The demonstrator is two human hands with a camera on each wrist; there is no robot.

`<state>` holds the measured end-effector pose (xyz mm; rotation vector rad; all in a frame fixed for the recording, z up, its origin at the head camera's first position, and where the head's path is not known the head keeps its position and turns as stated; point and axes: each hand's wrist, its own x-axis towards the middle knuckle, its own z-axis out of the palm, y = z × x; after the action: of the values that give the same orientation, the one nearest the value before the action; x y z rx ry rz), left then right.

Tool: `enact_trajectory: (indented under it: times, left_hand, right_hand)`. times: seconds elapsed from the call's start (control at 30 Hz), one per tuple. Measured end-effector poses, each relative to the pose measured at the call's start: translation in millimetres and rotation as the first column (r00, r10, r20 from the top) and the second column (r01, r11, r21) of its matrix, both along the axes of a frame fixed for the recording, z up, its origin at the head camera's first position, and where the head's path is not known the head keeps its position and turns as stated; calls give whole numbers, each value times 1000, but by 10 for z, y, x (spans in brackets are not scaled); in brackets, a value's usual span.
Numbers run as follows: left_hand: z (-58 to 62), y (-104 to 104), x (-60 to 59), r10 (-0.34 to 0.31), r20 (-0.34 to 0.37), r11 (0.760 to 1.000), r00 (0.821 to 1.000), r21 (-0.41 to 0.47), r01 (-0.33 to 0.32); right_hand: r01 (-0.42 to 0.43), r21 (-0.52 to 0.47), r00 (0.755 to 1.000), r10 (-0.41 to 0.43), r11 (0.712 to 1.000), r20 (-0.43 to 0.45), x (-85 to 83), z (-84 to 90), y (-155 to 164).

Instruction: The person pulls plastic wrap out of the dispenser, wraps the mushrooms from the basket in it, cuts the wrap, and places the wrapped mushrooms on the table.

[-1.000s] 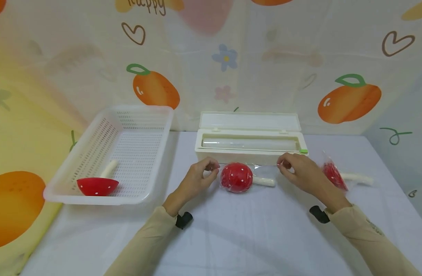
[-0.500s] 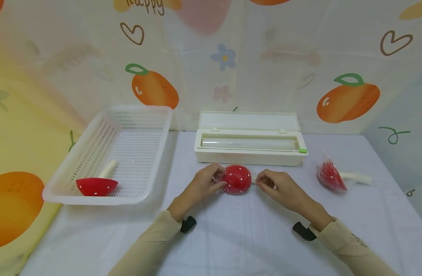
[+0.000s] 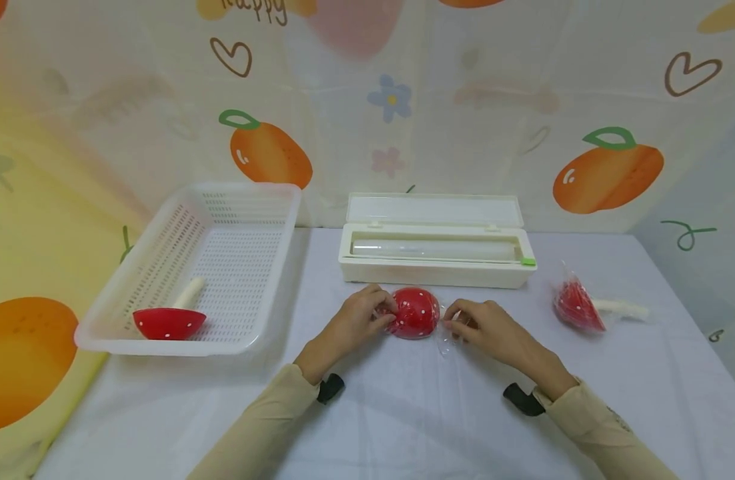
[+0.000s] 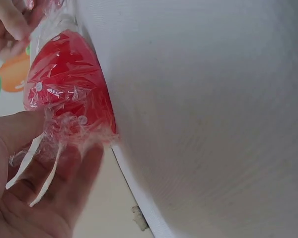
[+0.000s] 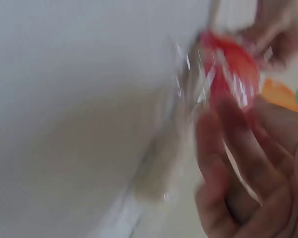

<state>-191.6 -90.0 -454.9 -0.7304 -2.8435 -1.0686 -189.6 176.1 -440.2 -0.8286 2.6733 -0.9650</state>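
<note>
A red toy mushroom [image 3: 414, 312] with white dots lies on the white table [image 3: 403, 413] in front of the film box, covered in clear cling film [image 3: 444, 341]. My left hand [image 3: 367, 315] pinches the film against the cap's left side; the left wrist view shows the crumpled film [image 4: 64, 131] under my thumb on the red cap [image 4: 72, 84]. My right hand [image 3: 472, 323] grips the film at the mushroom's stem end, to the right of the cap. The right wrist view is blurred, showing the red cap [image 5: 228, 74] and wrapped stem [image 5: 161, 168] beyond my fingers [image 5: 238, 163].
A cream cling film dispenser box [image 3: 435, 250] stands open behind the mushroom. A white perforated basket [image 3: 199, 267] at the left holds a bare red mushroom [image 3: 169, 323]. A wrapped mushroom [image 3: 580, 307] lies at the right. A fruit-print backdrop rises behind the table.
My hands came down from near the dispenser edge to the mushroom, drawing the film over it. They now close in on the cap and stem, and the film bunches at the right.
</note>
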Motion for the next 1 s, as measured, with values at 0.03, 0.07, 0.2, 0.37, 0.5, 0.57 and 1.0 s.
enact_trajectory:
  times: [0.03, 0.07, 0.2, 0.37, 0.5, 0.57, 1.0]
  left_hand:
    - [8, 3, 2, 7, -6, 1000, 1000, -20, -7]
    - [15, 7, 6, 13, -14, 999, 1000, -39, -14]
    - [32, 18, 28, 28, -20, 996, 999, -83, -30]
    - [41, 29, 40, -4, 51, 1000, 999, -27, 5]
    - [61, 32, 41, -11, 116, 1000, 993, 11, 10]
    - [65, 33, 46, 6, 156, 999, 988, 33, -11]
    - [12, -2, 109, 83, 186, 994, 979, 50, -94]
  right_hand:
    - [40, 9, 999, -39, 999, -33, -19, 14, 17]
    - [79, 24, 995, -78, 997, -62, -37, 21, 30]
    - [139, 121, 987, -128, 983, -97, -102, -53, 53]
    - [98, 187, 993, -83, 977, -88, -145, -204, 12]
    - [83, 161, 992, -66, 984, -105, -154, -261, -28]
    - [84, 140, 993, -71, 987, -94, -140, -268, -42]
    - [150, 103, 987, -155, 983, 47, -5, -181, -86]
